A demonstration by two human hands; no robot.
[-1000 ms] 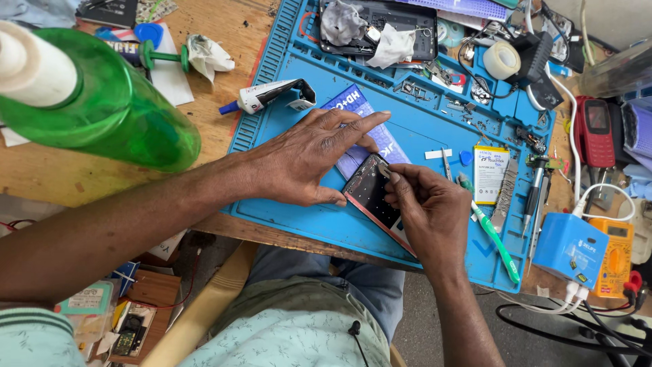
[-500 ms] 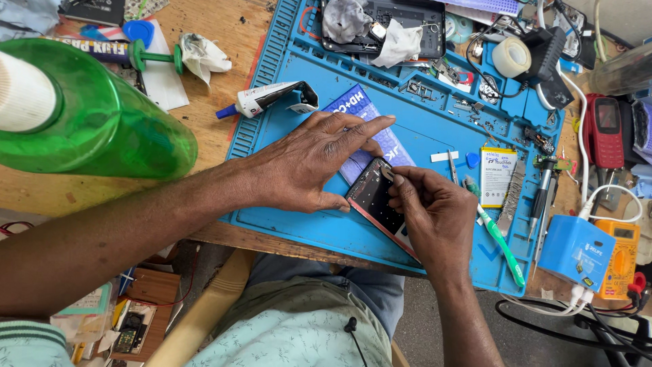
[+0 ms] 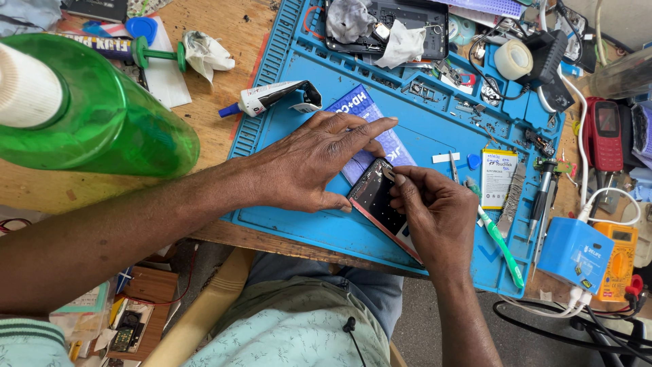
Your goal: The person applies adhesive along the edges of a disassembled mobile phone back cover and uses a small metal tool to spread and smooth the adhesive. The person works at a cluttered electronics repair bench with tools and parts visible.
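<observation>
Head view: the right hand [image 3: 435,217] pinches a small metal part [image 3: 388,174] between thumb and forefinger at the upper edge of the opened phone [image 3: 377,200]. The left hand [image 3: 309,163] lies flat, fingers spread, thumb braced against the phone's left edge. The phone rests tilted on the blue work mat [image 3: 299,217], near its front edge. A green toothbrush [image 3: 501,243] lies just right; a green bottle [image 3: 102,109] stands well left.

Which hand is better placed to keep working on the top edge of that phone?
Right hand: its fingertips pinch a small part at the phone top edge; left hand lies flat, steadying it.
</observation>
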